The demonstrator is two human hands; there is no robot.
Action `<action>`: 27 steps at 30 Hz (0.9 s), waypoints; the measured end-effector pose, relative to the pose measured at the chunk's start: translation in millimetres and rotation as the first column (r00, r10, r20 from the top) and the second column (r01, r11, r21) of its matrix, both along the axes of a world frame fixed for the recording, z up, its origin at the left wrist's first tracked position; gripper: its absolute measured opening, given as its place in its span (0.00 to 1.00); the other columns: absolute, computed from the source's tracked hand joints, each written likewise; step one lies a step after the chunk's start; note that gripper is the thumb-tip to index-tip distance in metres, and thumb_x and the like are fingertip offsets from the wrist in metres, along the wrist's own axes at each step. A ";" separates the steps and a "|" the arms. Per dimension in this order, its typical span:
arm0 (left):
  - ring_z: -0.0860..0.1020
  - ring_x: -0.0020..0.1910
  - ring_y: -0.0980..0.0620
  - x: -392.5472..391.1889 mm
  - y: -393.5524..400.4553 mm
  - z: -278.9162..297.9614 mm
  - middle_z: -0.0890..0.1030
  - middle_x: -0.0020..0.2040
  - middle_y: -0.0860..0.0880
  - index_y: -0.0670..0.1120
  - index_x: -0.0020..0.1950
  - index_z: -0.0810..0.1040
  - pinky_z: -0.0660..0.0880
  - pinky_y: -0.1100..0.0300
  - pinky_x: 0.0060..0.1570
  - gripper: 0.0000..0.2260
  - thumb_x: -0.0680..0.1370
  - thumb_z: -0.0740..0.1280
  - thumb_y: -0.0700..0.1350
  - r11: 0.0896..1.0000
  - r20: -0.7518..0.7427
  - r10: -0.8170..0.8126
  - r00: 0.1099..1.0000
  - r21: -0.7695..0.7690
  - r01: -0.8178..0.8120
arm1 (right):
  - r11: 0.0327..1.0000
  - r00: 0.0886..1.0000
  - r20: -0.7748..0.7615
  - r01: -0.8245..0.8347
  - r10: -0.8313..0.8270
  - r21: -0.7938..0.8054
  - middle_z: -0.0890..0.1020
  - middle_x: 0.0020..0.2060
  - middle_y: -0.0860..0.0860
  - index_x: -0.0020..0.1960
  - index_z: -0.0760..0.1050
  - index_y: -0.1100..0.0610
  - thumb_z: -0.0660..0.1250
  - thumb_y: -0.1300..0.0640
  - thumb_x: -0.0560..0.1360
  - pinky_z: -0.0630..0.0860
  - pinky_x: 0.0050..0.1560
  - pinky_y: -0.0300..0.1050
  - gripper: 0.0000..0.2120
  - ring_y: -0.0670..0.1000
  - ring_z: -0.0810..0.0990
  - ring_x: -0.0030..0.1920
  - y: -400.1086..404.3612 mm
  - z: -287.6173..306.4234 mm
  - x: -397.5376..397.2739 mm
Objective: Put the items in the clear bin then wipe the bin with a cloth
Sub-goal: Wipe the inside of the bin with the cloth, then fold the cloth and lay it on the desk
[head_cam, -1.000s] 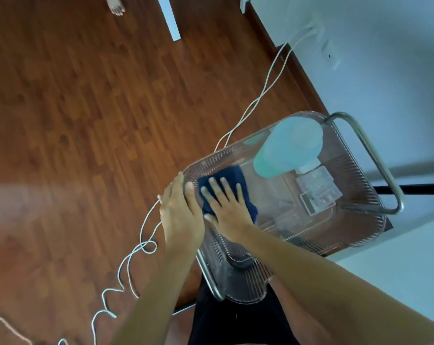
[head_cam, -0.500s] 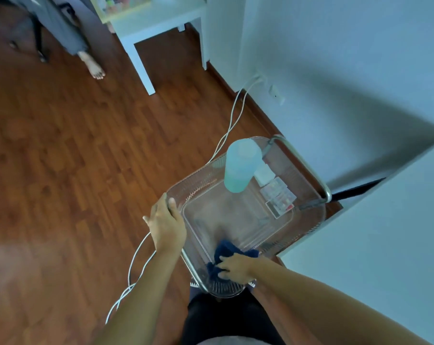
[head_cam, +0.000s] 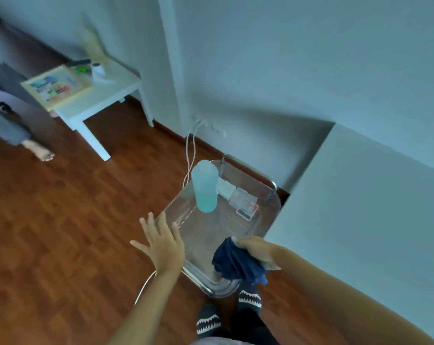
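The clear bin point(head_cam: 267, 221) stands on the wooden floor by the wall, a metal handle at its far end. Inside it a pale turquoise bottle point(head_cam: 204, 186) stands upright at the far left, with small white and clear boxes point(head_cam: 238, 197) beside it. My right hand point(head_cam: 254, 247) grips a dark blue cloth point(head_cam: 236, 262) bunched up over the bin's near right corner. My left hand point(head_cam: 161, 241) hovers by the bin's near left rim with fingers spread, holding nothing.
A white cable point(head_cam: 189, 150) runs from a wall socket down past the bin's left side. A white side table point(head_cam: 99, 95) with a board on it stands at the back left; another person's bare foot point(head_cam: 40, 150) is near it. A white cabinet point(head_cam: 360, 220) flanks the right. My slippered feet point(head_cam: 226, 310) stand below the bin.
My right hand drew the cloth from the bin's floor back to its near end and lifted it, bunched. My left hand let go of the rim and opened. The view tilted upward.
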State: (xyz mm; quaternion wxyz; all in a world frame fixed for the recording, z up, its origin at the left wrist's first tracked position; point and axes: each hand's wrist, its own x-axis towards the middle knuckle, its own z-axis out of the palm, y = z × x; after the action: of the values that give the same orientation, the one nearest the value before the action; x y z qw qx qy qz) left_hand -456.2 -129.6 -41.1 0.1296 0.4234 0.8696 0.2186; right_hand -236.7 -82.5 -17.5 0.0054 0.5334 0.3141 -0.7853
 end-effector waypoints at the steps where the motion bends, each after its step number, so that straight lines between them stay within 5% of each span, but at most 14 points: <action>1: 0.58 0.77 0.44 5.5 -1.6 2.4 0.68 0.74 0.45 0.46 0.70 0.71 0.39 0.40 0.70 0.20 0.82 0.55 0.53 0.989 0.000 -0.135 0.991 0.054 0.134 | 0.987 0.984 -0.097 0.146 -0.152 -0.068 0.78 0.62 0.63 0.65 0.71 0.67 0.60 0.40 0.78 0.72 0.67 0.56 0.31 0.61 0.77 0.63 -2.1 10.0 10.5; 3: 0.67 0.73 0.50 24.8 -2.6 15.3 0.74 0.68 0.57 0.52 0.68 0.73 0.51 0.55 0.72 0.26 0.78 0.55 0.65 0.939 0.356 -0.342 0.870 0.152 0.307 | 0.954 0.926 -0.231 0.278 -0.298 -0.114 0.78 0.63 0.64 0.67 0.70 0.65 0.61 0.34 0.74 0.75 0.63 0.56 0.37 0.62 0.77 0.63 -8.7 32.7 30.7; 5: 0.72 0.69 0.54 51.8 0.9 34.8 0.76 0.66 0.59 0.53 0.68 0.73 0.64 0.61 0.68 0.33 0.71 0.57 0.72 0.895 0.788 -0.365 0.496 0.151 0.420 | 0.931 0.887 -0.293 0.365 -0.356 -0.027 0.80 0.60 0.62 0.66 0.71 0.63 0.68 0.36 0.70 0.77 0.60 0.54 0.36 0.61 0.80 0.61 -17.4 54.7 47.8; 7: 0.77 0.63 0.55 77.0 8.6 51.8 0.80 0.63 0.54 0.52 0.65 0.76 0.74 0.59 0.61 0.30 0.71 0.63 0.69 0.810 0.903 -0.355 0.244 0.166 0.563 | 0.892 0.866 -0.317 0.438 -0.386 0.109 0.83 0.55 0.60 0.63 0.74 0.60 0.73 0.42 0.68 0.80 0.54 0.52 0.31 0.60 0.82 0.57 -26.3 72.2 63.1; 9: 0.81 0.58 0.54 100.0 17.2 66.7 0.83 0.58 0.50 0.50 0.61 0.79 0.77 0.64 0.52 0.21 0.73 0.66 0.60 0.768 0.922 -0.366 0.123 0.225 0.600 | 0.842 0.853 -0.309 0.494 -0.421 0.217 0.85 0.53 0.58 0.60 0.76 0.59 0.75 0.46 0.68 0.80 0.52 0.51 0.26 0.60 0.83 0.55 -34.1 84.8 79.6; 14: 0.83 0.49 0.53 154.6 38.8 99.4 0.85 0.48 0.47 0.41 0.53 0.80 0.77 0.68 0.45 0.07 0.78 0.67 0.41 0.724 0.858 -0.502 0.107 0.350 0.594 | 0.707 0.776 -0.282 0.630 -0.564 0.322 0.83 0.52 0.63 0.58 0.77 0.64 0.68 0.54 0.76 0.78 0.58 0.57 0.15 0.62 0.82 0.53 -49.4 94.5 133.4; 18: 0.79 0.39 0.56 212.0 46.7 122.9 0.81 0.37 0.49 0.45 0.42 0.78 0.75 0.67 0.38 0.05 0.78 0.67 0.40 0.592 0.728 -0.669 0.147 0.404 0.697 | 0.564 0.647 -0.330 0.761 -0.687 0.320 0.79 0.46 0.60 0.51 0.75 0.64 0.63 0.57 0.78 0.76 0.51 0.54 0.09 0.58 0.79 0.47 -63.1 98.3 186.8; 23: 0.78 0.37 0.51 275.8 58.4 147.1 0.79 0.37 0.43 0.50 0.43 0.77 0.75 0.59 0.39 0.06 0.76 0.67 0.52 0.399 0.500 -0.852 0.158 0.424 0.813 | 0.531 0.780 -0.213 0.571 -0.588 0.626 0.85 0.48 0.61 0.54 0.80 0.61 0.68 0.55 0.77 0.82 0.50 0.53 0.11 0.59 0.85 0.50 -81.0 105.9 251.3; 27: 0.83 0.45 0.46 306.2 66.7 156.1 0.84 0.41 0.46 0.51 0.46 0.81 0.80 0.53 0.48 0.02 0.76 0.69 0.48 0.402 0.466 -0.865 0.184 0.428 0.809 | 0.499 0.825 -0.008 0.349 -0.565 0.794 0.78 0.34 0.56 0.41 0.78 0.61 0.63 0.58 0.78 0.76 0.42 0.50 0.10 0.54 0.76 0.36 -83.7 111.4 296.9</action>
State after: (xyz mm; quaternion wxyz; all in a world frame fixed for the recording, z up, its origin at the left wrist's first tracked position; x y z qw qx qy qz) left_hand -149.9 -63.0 115.0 0.4907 0.7318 0.3847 0.2751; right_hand 60.3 -166.3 93.9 -0.3908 0.6429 0.4588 -0.4728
